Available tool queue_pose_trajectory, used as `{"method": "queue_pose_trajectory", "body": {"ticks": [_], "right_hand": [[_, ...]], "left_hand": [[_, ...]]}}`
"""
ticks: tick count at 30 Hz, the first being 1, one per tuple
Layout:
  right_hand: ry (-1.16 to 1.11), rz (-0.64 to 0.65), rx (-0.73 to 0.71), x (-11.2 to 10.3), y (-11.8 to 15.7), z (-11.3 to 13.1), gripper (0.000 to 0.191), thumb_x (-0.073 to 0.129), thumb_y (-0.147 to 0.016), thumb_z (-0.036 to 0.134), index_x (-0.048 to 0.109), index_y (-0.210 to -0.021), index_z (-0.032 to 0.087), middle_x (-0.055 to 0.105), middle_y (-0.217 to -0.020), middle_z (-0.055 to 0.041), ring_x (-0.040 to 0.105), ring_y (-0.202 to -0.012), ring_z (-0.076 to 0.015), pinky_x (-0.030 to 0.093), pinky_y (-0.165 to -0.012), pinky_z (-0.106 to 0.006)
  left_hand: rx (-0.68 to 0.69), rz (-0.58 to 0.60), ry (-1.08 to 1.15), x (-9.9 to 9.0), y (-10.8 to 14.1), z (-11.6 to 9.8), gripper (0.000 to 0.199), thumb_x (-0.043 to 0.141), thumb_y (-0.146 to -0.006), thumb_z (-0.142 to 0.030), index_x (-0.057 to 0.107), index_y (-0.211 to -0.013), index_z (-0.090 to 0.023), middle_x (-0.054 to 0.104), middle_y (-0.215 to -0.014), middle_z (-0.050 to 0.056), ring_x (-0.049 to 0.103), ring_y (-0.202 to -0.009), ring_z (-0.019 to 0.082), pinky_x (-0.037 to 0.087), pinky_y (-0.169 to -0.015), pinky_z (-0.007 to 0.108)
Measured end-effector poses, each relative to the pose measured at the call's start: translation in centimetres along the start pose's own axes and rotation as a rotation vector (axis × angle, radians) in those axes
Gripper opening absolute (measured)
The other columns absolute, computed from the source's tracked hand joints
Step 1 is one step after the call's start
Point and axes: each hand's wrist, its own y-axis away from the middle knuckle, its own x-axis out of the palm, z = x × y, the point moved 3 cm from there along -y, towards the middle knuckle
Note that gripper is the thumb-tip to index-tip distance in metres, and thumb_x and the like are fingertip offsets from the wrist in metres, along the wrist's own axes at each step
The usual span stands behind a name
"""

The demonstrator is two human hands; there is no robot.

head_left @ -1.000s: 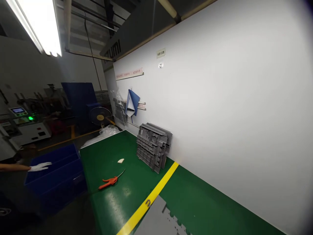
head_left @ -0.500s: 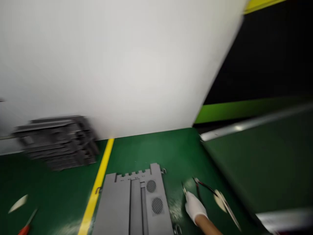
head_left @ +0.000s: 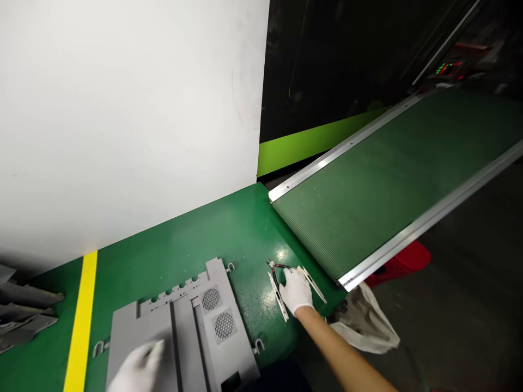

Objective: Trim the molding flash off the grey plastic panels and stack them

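My right hand point(head_left: 296, 291), in a white glove, is on the green bench with its fingers curled over the handles of cutting pliers point(head_left: 272, 264). The pliers have red and black handles, partly hidden under the glove. Just left of this hand lies a slim pale tool point(head_left: 278, 296); another slim light-coloured tool point(head_left: 314, 284) lies to its right. My left hand point(head_left: 137, 369), also gloved, is blurred over a grey plastic panel point(head_left: 192, 326) at the bottom edge, and its grip is unclear. The panel has two round mesh grilles and metal hooks at its sides.
A green conveyor belt point(head_left: 368, 190) with metal rails slopes up to the right from the bench end. Below it are a white bag point(head_left: 370, 321) and a red object point(head_left: 404, 262). Grey parts point(head_left: 24, 307) stand at far left, past a yellow stripe point(head_left: 80, 321). A white wall point(head_left: 122, 109) rises behind.
The view has swung right, showing more of the conveyor. My left hand has come into view over the panel. The slim tool at my right fingers now lies beside them, and that hand is on the pliers.
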Motion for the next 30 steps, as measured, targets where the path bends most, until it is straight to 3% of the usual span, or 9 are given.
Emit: {"method": "queue_pose_trajectory", "body": {"ticks": [3,6,9,13,19,21,24,26,30], "right_hand": [[0.129,0.057,-0.005,-0.5,-2.6,1.3,0.066,0.069,-0.08,0.022,0.053,-0.143,0.014,0.058,-0.137,-0.0212,0.054,-0.128,-0.0346,0.038,-0.105,-0.043],[0.194,0.121,0.005,-0.7,-4.2,2.4,0.045,0.059,-0.089,0.019,0.06,-0.134,0.012,0.063,-0.123,-0.0227,0.063,-0.113,-0.0355,0.044,-0.096,-0.047],[0.188,0.127,-0.006,-1.0,-4.9,2.3,0.035,0.039,-0.097,0.012,0.067,-0.119,0.012,0.066,-0.115,-0.0219,0.066,-0.107,-0.0337,0.047,-0.087,-0.044],[0.154,0.156,-0.029,-2.0,-5.4,0.7,0.036,0.036,-0.096,0.007,0.071,-0.104,0.013,0.069,-0.107,-0.0189,0.069,-0.1,-0.0289,0.047,-0.082,-0.038],[0.13,0.109,0.012,-2.7,-5.3,-0.1,0.027,0.045,-0.095,0.016,0.07,-0.107,0.015,0.068,-0.113,-0.0191,0.066,-0.105,-0.0302,0.047,-0.084,-0.038],[0.12,0.12,0.014,-2.2,-4.8,0.3,0.025,0.058,-0.091,0.026,0.069,-0.11,0.014,0.067,-0.114,-0.0189,0.065,-0.107,-0.032,0.048,-0.087,-0.039],[0.132,0.119,0.021,-1.5,-3.9,1.1,0.047,0.074,-0.077,0.025,0.064,-0.121,0.011,0.064,-0.12,-0.0214,0.063,-0.111,-0.0353,0.049,-0.093,-0.043],[0.13,0.121,0.038,-1.3,-3.7,1.5,0.053,0.072,-0.075,0.015,0.061,-0.126,0.008,0.062,-0.124,-0.0246,0.062,-0.114,-0.037,0.048,-0.095,-0.046],[0.058,0.164,0.049,-2.5,-4.3,2.0,0.036,0.054,-0.085,0.006,0.066,-0.119,0.007,0.064,-0.124,-0.0269,0.062,-0.116,-0.0373,0.049,-0.094,-0.047]], "left_hand": [[0.497,0.374,-0.024,5.9,0.2,-9.3,0.035,0.051,-0.099,-0.049,0.077,-0.111,-0.03,0.075,-0.123,0.005,0.064,-0.122,0.029,0.045,-0.114,0.043],[0.864,0.66,-0.228,12.4,1.7,-16.0,0.036,0.057,-0.095,-0.049,0.077,-0.113,-0.024,0.076,-0.113,0.012,0.067,-0.111,0.032,0.042,-0.114,0.049],[1.005,0.872,-0.523,17.2,2.3,-17.8,0.049,0.061,-0.089,-0.06,0.078,-0.106,-0.018,0.076,-0.104,0.017,0.07,-0.102,0.036,0.039,-0.114,0.056],[1.066,0.983,-0.721,20.0,1.8,-16.8,0.058,0.057,-0.089,-0.068,0.079,-0.106,-0.017,0.076,-0.103,0.02,0.07,-0.103,0.039,0.041,-0.109,0.061],[0.975,1.002,-0.613,19.1,0.5,-17.2,0.048,0.06,-0.088,-0.065,0.08,-0.088,-0.021,0.078,-0.093,0.015,0.071,-0.098,0.036,0.041,-0.104,0.058],[0.939,0.944,-0.552,17.6,-0.5,-17.7,0.048,0.06,-0.088,-0.065,0.079,-0.086,-0.021,0.078,-0.093,0.014,0.071,-0.096,0.034,0.042,-0.101,0.054],[0.866,0.888,-0.541,15.2,-2.6,-18.5,0.045,0.06,-0.09,-0.062,0.076,-0.085,-0.02,0.078,-0.091,0.012,0.071,-0.092,0.032,0.042,-0.096,0.05],[0.842,0.862,-0.553,13.5,-4.1,-19.2,0.042,0.06,-0.092,-0.058,0.074,-0.083,-0.02,0.077,-0.087,0.009,0.071,-0.087,0.029,0.043,-0.094,0.046],[0.848,0.806,-0.514,9.0,-6.3,-20.9,0.039,0.056,-0.096,-0.053,0.07,-0.079,-0.021,0.072,-0.078,0.003,0.065,-0.074,0.02,0.044,-0.083,0.035]]}}
